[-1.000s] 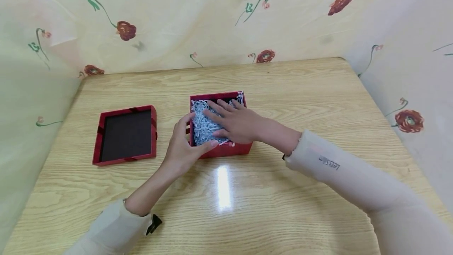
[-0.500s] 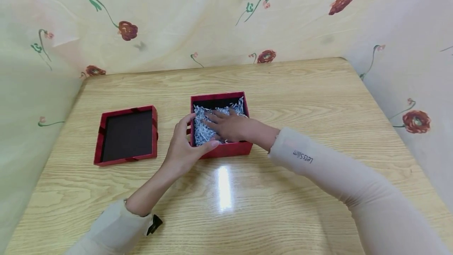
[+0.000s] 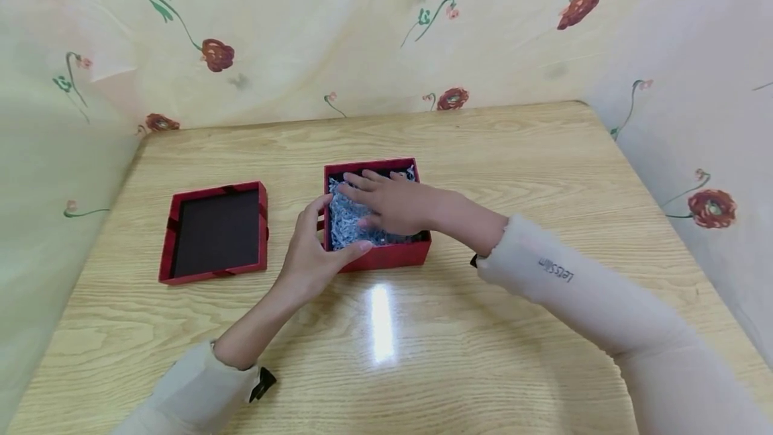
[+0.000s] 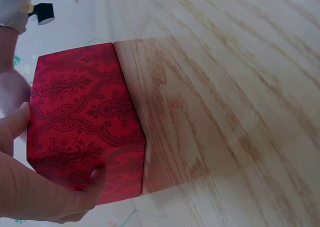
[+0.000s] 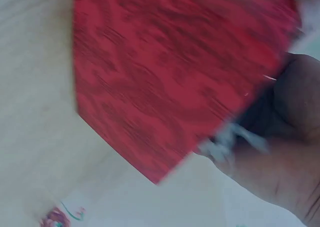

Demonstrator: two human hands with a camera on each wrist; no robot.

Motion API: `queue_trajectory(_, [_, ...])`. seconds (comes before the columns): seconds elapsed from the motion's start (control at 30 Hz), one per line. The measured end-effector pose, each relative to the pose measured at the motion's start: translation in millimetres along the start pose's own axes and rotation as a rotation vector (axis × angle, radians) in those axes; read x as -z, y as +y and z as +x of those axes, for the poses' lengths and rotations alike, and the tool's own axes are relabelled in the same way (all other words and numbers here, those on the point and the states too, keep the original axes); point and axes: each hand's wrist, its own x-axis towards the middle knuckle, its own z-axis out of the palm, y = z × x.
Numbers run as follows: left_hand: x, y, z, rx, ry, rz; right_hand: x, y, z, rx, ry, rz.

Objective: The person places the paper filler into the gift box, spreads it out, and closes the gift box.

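From where I stand, the red box [image 3: 392, 258] sits near the middle of the pale wood tabletop [image 3: 513, 153], open at the top and filled with bluish-white shredded paper [image 3: 344, 217]. Of the two hands, the left hand [image 3: 309, 250] grasps the box at its near left corner, thumb on the front rim and fingers at the left side. The right hand [image 3: 395, 205] grips nothing; it is flat with fingers spread, over the shredded paper (whether the palm presses down, I can't tell). Up close, the box walls carry a dark scrolling pattern, and a few pale strands poke out beside the right hand.

Well apart to the left lies the lid [image 3: 217, 230], hollow side up, black inside with red edges. Both arms wear pale sleeves [image 3: 561, 274], and flowered cloth [image 3: 290, 32] hangs behind the tabletop.
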Motion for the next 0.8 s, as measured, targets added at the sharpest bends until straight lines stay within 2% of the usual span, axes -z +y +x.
queue_trajectory(0.17, [0.0,0.6,0.8,-0.018,0.007,0.010,13,0,-15,0.008,0.079,0.043])
queue_trajectory(0.3, [0.3,0.2,0.9,-0.011,0.006,0.011,8,1,-17,-0.007,0.100,0.032])
queue_trajectory(0.53, [0.8,-0.7,1.5,-0.006,0.006,0.009,-16,0,-4,-0.059,0.018,-0.006])
queue_trajectory(0.8, [-0.8,-1.4,1.0,0.012,0.005,0.015,-27,1,17,-0.054,-0.119,0.158])
